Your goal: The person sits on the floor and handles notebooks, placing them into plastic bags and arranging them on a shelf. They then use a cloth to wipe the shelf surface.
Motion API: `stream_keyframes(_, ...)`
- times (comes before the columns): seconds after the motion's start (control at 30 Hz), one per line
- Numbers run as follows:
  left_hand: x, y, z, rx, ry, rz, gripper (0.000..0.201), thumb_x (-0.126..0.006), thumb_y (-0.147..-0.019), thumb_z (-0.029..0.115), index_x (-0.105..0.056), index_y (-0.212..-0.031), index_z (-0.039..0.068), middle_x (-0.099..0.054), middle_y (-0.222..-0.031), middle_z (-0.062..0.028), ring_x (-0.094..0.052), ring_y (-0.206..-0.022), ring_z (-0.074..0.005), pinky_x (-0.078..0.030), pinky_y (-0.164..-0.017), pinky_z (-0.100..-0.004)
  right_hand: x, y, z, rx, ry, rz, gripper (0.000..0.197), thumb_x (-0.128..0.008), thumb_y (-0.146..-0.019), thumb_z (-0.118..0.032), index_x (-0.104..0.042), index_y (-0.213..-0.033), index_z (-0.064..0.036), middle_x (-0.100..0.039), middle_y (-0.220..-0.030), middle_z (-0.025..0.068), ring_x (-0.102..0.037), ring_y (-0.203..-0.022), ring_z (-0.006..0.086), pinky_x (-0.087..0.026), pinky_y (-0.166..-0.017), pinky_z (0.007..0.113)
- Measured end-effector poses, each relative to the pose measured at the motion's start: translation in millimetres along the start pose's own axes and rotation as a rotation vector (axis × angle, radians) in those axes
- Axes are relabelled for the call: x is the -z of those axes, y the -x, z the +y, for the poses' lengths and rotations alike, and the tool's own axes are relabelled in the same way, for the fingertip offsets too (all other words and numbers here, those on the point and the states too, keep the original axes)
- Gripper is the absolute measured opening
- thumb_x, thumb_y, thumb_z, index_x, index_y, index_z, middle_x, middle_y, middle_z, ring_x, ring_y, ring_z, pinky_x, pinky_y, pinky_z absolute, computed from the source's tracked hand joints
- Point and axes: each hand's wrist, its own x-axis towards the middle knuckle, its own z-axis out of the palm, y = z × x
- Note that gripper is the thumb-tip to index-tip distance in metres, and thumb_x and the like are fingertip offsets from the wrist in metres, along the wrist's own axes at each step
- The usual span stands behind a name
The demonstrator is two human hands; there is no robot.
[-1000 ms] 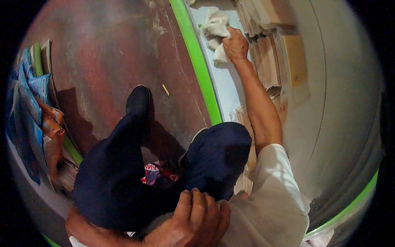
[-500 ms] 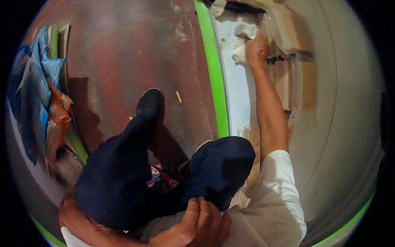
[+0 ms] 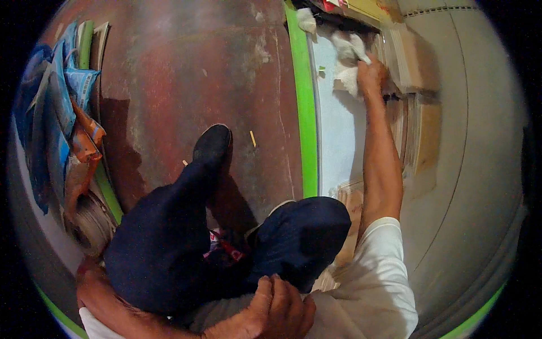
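Note:
My right arm is stretched far forward, and its hand (image 3: 372, 76) is closed on the edge of a crumpled white cloth (image 3: 346, 53). The cloth lies bunched on a pale blue-white strip of surface (image 3: 334, 124), beside stacked brown cardboard. My left hand (image 3: 276, 308) rests by my lap, near my bent right knee. Its fingers are curled in, and its palm is hidden. A smaller white wad (image 3: 306, 20) sits by the far end of a green edge strip (image 3: 305, 130).
Cardboard stacks (image 3: 415, 59) line the right side, against a grey wall (image 3: 480, 113). On the left lie blue and orange plastic wrappers (image 3: 82, 85) and a coiled roll (image 3: 93, 223). A small yellow stick (image 3: 253, 139) lies on the worn reddish-brown floor (image 3: 164, 73).
The whole view has shifted, so the scene sits slightly lower and further right. My right hand has moved a little right, and a fold of the cloth now stretches toward it. My left hand stays put.

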Motion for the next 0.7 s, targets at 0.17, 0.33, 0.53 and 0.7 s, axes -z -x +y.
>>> stream_keyframes(0.17, -5.5, -1.1, 3.9, 0.013, -0.031, 0.048, 0.043, -0.047, -0.085, 0.027, -0.052, -0.119, 0.000, -0.056, -0.111, -0.0230, -0.052, -0.105, -0.0390, -0.040, -0.092, -0.0541, -3.4, 10.3, -30.5, -0.166, 0.321, -0.077, 0.038, -0.054, -0.075, -0.025, -0.062, -0.107, -0.0072, -0.064, -0.099, 0.0206, -0.060, -0.095, 0.0374, -0.046, -0.084, 0.042)
stream_keyframes(0.33, -9.9, 9.8, 3.6, 0.006, -0.044, 0.075, 0.043, -0.047, -0.085, 0.026, -0.052, -0.119, 0.000, -0.056, -0.111, -0.0234, -0.052, -0.105, -0.0389, -0.039, -0.093, -0.0548, -1.8, 18.1, -39.0, -0.041, 0.345, -0.065, 0.033, -0.055, -0.076, -0.022, -0.062, -0.104, -0.0063, -0.064, -0.096, 0.0204, -0.060, -0.093, 0.0375, -0.047, -0.081, 0.046)
stream_keyframes(0.53, -8.4, 18.1, 1.2, 0.017, -0.018, 0.117, 0.042, -0.046, -0.085, 0.026, -0.052, -0.118, -0.001, -0.056, -0.110, -0.0236, -0.052, -0.104, -0.0388, -0.039, -0.092, -0.0550, 10.8, 44.5, -65.1, 0.068, -0.025, -0.383, 0.043, -0.064, -0.069, -0.024, -0.064, -0.110, -0.0088, -0.066, -0.094, 0.0184, -0.063, -0.087, 0.0317, -0.048, -0.078, 0.036)
stream_keyframes(0.7, -7.0, 13.6, 0.7, 0.034, 0.004, 0.134, 0.042, -0.046, -0.086, 0.026, -0.053, -0.117, -0.001, -0.056, -0.109, -0.0238, -0.053, -0.104, -0.0388, -0.039, -0.092, -0.0551, 13.6, 47.5, -76.3, -0.032, 0.105, -0.060, 0.040, -0.064, -0.070, -0.025, -0.065, -0.107, -0.0097, -0.065, -0.096, 0.0175, -0.062, -0.089, 0.0340, -0.047, -0.080, 0.038)
